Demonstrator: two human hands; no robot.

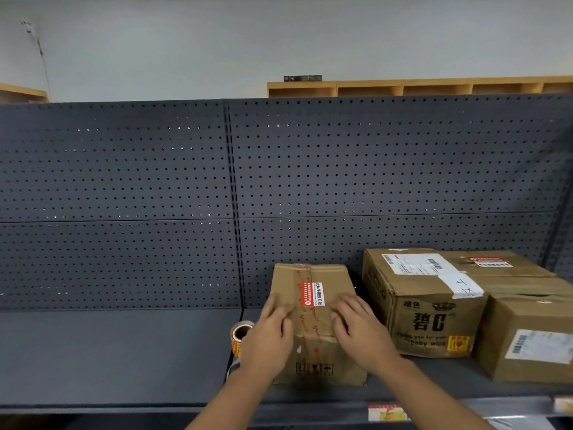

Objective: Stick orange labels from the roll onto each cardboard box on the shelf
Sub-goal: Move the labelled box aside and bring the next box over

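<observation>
Both hands flat, fingers straight: left hand [273, 328] and right hand [356, 325] press the taped cardboard box [313, 318]. Orange label [312, 293] sits on top; label roll [241, 335] just left.

Both bare forearms enter from the near edge and converge toward the middle of the view, the left from lower left, the right from lower right. The left hand [273, 333] lies palm down, fingers extended and pointing far and slightly right. The right hand [361, 328] lies palm down alongside, close but apart, fingers extended toward far left.
</observation>
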